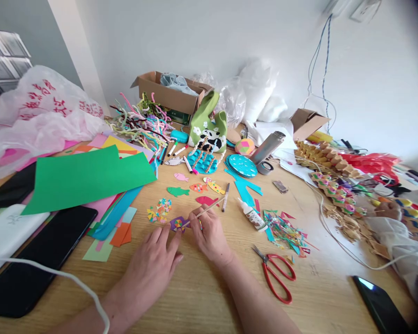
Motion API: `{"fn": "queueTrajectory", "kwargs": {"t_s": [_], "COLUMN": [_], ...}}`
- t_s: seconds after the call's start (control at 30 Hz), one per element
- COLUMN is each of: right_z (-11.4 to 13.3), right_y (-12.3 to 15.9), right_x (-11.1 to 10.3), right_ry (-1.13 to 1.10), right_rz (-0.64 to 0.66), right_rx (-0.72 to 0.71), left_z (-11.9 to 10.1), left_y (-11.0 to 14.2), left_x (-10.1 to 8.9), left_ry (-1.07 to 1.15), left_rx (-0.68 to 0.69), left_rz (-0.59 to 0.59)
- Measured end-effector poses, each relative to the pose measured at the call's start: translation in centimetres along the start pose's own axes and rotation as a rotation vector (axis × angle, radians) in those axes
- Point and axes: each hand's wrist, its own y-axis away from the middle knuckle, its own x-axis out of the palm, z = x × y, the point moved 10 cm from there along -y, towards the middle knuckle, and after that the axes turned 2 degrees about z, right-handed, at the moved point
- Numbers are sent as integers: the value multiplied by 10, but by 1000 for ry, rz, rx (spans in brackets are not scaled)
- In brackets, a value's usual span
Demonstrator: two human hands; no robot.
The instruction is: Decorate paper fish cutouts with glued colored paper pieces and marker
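A purple paper fish (177, 224) with colourful round decorations lies flat on the table, partly covered by my fingers. My left hand (156, 257) rests palm down with its fingers stretched out, the fingertips at the fish's left end and lower edge. Pinched in my right hand (209, 232) is a thin wooden stick (208, 208), its lower tip at the fish and its other end pointing up to the right. Beside my left fingertips is a pile of small colourful paper pieces (160, 209). Other paper fish lie beyond, among them a green fish (178, 191) and a red fish (206, 200).
Right of my hands are a white glue bottle (252, 216), a pen (225, 197), red-handled scissors (275, 273) and a heap of paper scraps (286, 233). Green paper (90, 178) tops a stack at the left, near a black phone (45, 260). A steel flask (269, 147) leans behind.
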Motion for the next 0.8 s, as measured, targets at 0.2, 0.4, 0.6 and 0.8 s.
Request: {"fn": "queueTrajectory", "kwargs": {"t_s": [0.2, 0.4, 0.6, 0.8], "right_z": [-14, -22, -24, -30], "right_y": [5, 4, -3, 1], "right_x": [-16, -30, -12, 20], "right_ry": [-78, -70, 42, 282], "right_rz": [-139, -242, -53, 215], "right_rx": [93, 144, 67, 79], "left_z": [0, 6, 15, 16], "left_y": [-2, -2, -4, -5], "left_x": [0, -8, -11, -18], "left_ry": [-32, 33, 148, 157], "left_rx": [17, 8, -24, -68], "left_rz": [-42, -161, -215, -207]}}
